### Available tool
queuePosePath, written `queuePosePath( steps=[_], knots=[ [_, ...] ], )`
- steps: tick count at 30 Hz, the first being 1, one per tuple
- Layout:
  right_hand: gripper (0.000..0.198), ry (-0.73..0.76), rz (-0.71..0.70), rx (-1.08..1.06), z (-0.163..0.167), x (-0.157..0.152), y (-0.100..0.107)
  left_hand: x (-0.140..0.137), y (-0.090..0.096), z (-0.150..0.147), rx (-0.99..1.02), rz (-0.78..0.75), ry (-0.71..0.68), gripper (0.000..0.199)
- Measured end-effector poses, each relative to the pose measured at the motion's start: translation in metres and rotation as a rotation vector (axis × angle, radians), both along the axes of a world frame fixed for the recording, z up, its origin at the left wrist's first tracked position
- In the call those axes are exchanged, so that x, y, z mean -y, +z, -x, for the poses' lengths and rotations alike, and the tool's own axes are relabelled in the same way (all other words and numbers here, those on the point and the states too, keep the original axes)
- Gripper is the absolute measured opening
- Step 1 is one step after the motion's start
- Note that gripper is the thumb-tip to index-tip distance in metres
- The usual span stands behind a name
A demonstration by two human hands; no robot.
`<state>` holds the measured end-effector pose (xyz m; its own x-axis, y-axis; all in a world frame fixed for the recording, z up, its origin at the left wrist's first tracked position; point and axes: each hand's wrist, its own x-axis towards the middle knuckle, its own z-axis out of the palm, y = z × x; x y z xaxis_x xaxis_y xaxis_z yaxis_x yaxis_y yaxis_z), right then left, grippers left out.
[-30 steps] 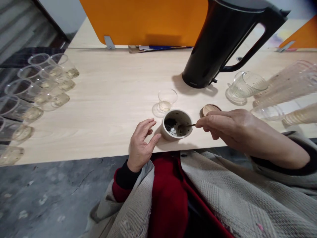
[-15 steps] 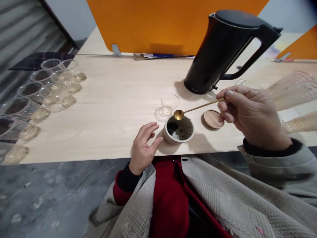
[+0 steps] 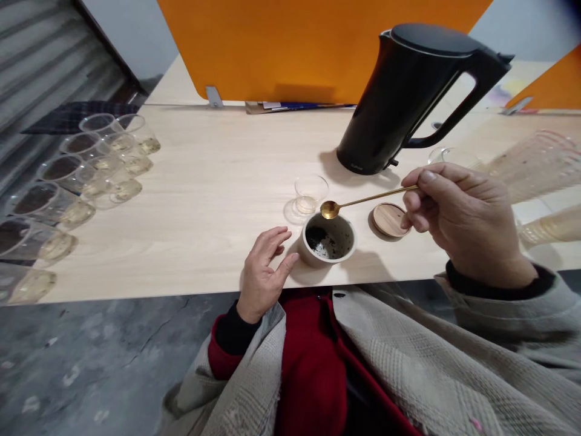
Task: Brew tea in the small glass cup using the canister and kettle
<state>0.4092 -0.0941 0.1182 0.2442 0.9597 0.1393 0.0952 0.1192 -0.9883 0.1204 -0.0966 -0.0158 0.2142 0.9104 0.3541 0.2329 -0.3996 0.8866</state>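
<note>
Far left, a row of clear plastic cups (image 3: pixel 68 181) with pale liquid lines the table's (image 3: pixel 204 181) edge. The left hand (image 3: pixel 263 272) lies open, fingers loose, thumb just touching the ceramic jar (image 3: pixel 327 240) of dark tea leaves at the near edge. Above the jar's rim hovers the gold spoon (image 3: pixel 358 201), bowl looking empty, beside a small glass cup (image 3: pixel 310 194). Wooden lid (image 3: pixel 389 219) lies off, black kettle (image 3: pixel 408 97) behind. The right hand (image 3: pixel 458 218) pinches the spoon's handle. Scooping, I'd judge; another dip needs a steady jar.
</note>
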Motion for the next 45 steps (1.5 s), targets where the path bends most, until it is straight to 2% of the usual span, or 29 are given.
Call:
queuePosePath(
  steps=[3,5,8,10,14,17,22,25,27,30,32,34,38,42,45],
  knots=[
    [0.021,-0.066,-0.09,0.029,0.001,-0.001,0.0,0.0,-0.001,0.0,-0.001,0.004,-0.002,0.033],
    [0.019,-0.11,-0.204,0.09,0.005,0.0,-0.003,0.0,-0.001,0.0,-0.001,0.008,-0.002,0.033],
    [0.017,-0.215,-0.425,0.235,0.014,-0.001,-0.015,0.0,-0.002,0.0,0.003,0.012,-0.003,0.033],
    [0.017,-0.195,-0.516,0.397,0.019,-0.007,-0.027,0.0,-0.003,0.0,0.007,0.016,-0.007,0.033],
    [0.018,0.012,-0.463,0.674,0.02,-0.024,-0.05,0.0,-0.004,0.0,0.012,0.015,-0.002,0.032],
    [0.021,-0.014,-0.429,0.64,0.019,-0.03,-0.054,-0.001,-0.003,0.0,0.014,0.02,-0.005,0.032],
    [0.021,-0.093,-0.432,0.513,0.018,-0.024,-0.047,0.0,-0.001,0.0,0.016,0.026,-0.004,0.032],
    [0.02,-0.208,-0.445,0.341,0.006,-0.019,-0.042,0.0,-0.001,0.001,0.009,0.034,-0.002,0.032],
    [0.017,-0.362,-0.483,0.263,-0.011,-0.013,-0.038,0.0,-0.001,0.001,0.005,0.036,-0.006,0.032],
    [0.016,-0.625,-0.592,0.26,-0.046,-0.002,-0.034,-0.001,-0.002,0.002,-0.003,0.036,-0.015,0.032],
    [0.02,-0.73,-0.609,0.324,-0.068,0.005,-0.036,-0.002,-0.002,0.002,-0.009,0.032,-0.02,0.033],
    [0.026,-0.788,-0.535,0.413,-0.087,0.008,-0.041,-0.003,-0.002,0.002,-0.012,0.022,-0.022,0.032],
    [0.034,-0.873,-0.221,0.605,-0.107,-0.005,-0.056,-0.004,-0.002,0.001,-0.03,-0.005,-0.014,0.032],
    [0.038,-0.835,-0.002,0.643,-0.116,-0.03,-0.068,-0.004,-0.001,0.001,-0.047,-0.018,-0.013,0.032],
    [0.038,-0.797,0.09,0.615,-0.123,-0.047,-0.072,-0.003,0.001,0.001,-0.053,-0.021,-0.008,0.031]
  ],
)
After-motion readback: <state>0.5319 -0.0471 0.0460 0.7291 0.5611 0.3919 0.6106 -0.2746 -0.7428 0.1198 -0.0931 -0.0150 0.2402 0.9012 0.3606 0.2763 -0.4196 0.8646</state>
